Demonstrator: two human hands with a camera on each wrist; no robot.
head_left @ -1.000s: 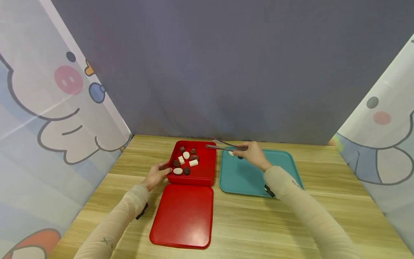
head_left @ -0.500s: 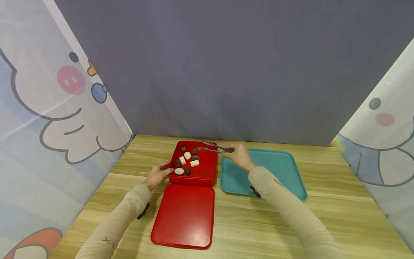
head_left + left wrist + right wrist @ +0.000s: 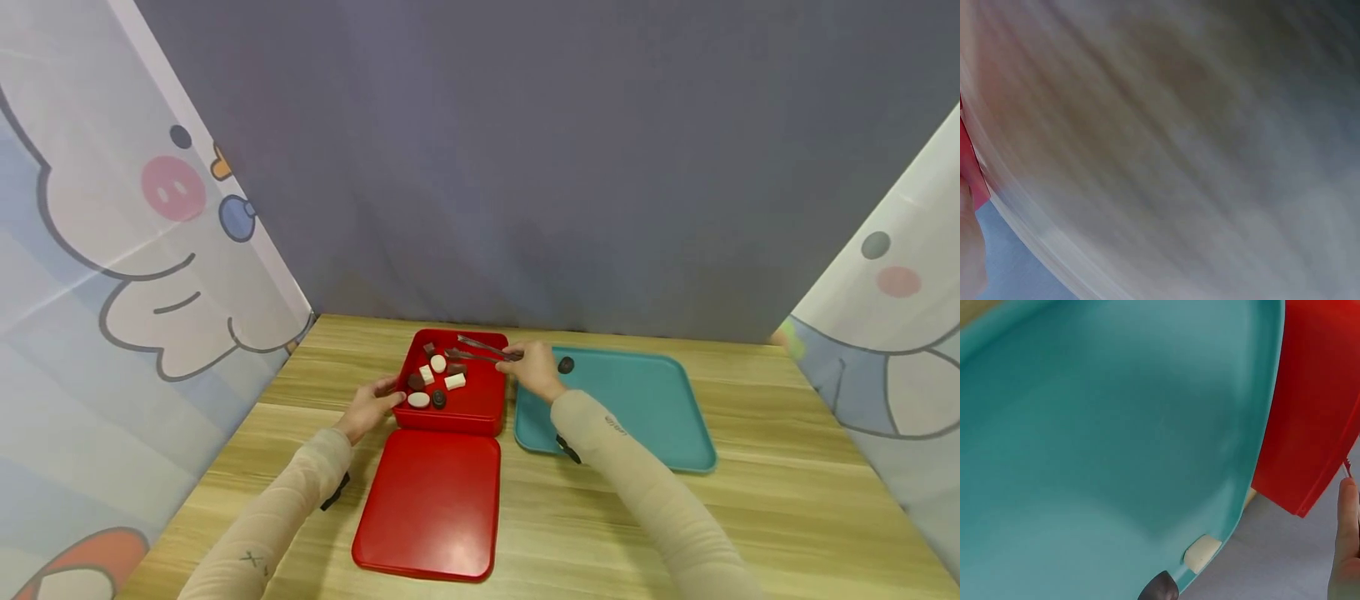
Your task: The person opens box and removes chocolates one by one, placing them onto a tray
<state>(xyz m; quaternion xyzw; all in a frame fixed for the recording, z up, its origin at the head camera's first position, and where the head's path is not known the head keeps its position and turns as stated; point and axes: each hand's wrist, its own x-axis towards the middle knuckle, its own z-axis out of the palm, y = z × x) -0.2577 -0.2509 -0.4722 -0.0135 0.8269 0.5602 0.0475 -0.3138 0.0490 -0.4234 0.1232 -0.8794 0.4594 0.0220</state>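
Observation:
In the head view, my left hand (image 3: 367, 408) holds the left wall of a square red box (image 3: 482, 398), its thumb at the rim. Metal tongs (image 3: 483, 357) are gripped in my right hand (image 3: 536, 367) and reach left over the box. Their two arms stand apart. Inside the box lie several chocolate-like pieces, among them a white oval piece (image 3: 418, 400), a dark round piece (image 3: 438, 399) and a white bar (image 3: 454, 381). Whatever lies directly beneath the tong tips is partly hidden.
A teal tray (image 3: 630, 408) stands right of the box, bearing a dark piece (image 3: 1160, 587) and a cream piece (image 3: 1202, 552) near its edge. A flat red lid (image 3: 429, 504) lies before the box. Behind the wooden table (image 3: 570, 525) hangs a grey curtain (image 3: 480, 167).
From above the tray's left side, my right hand has carried the tongs left and slightly down over the box. The dark piece on the tray is uncovered again. My left hand keeps its hold.

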